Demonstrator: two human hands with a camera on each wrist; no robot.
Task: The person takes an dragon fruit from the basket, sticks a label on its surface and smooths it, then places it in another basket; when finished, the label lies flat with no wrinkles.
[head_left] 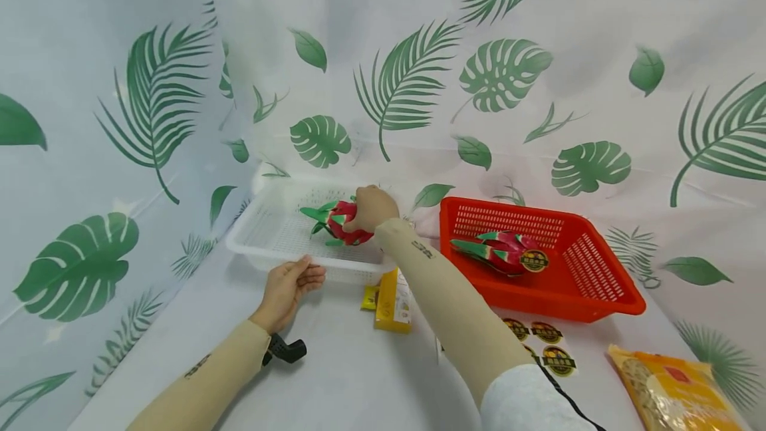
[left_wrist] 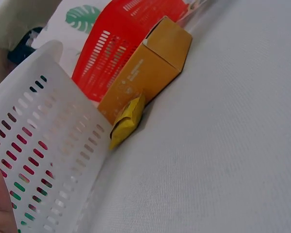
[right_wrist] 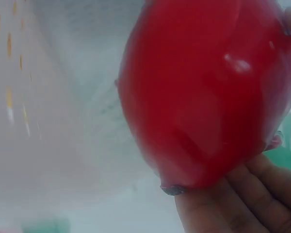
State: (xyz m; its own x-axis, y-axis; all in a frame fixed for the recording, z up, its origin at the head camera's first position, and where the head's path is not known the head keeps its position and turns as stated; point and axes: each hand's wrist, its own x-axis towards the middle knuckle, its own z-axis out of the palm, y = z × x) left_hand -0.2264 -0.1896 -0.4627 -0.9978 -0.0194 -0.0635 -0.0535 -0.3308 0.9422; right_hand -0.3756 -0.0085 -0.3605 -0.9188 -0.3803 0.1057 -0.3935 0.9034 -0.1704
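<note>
My right hand [head_left: 374, 208] grips a pink-red dragon fruit [head_left: 349, 235] with green leaf tips, inside the right part of the white basket [head_left: 269, 255]. In the right wrist view, the fingers curl round the smooth end of the dragon fruit [right_wrist: 199, 92]. At the basket's front side is my left hand [head_left: 287, 291], thumb on the rim and fingers against the outer wall. The left wrist view shows only part of a finger [left_wrist: 0, 199] beside the slotted basket wall [left_wrist: 53, 145]; green and red show through the slots.
A red basket [head_left: 598, 311] on the right holds another dragon fruit [head_left: 503, 255] with a round black-and-gold sticker [head_left: 534, 260]. More such stickers [head_left: 559, 360] lie in front. A yellow box [head_left: 391, 304] and small yellow packet [head_left: 370, 296] stand between; a snack bag [head_left: 676, 391] lies front right.
</note>
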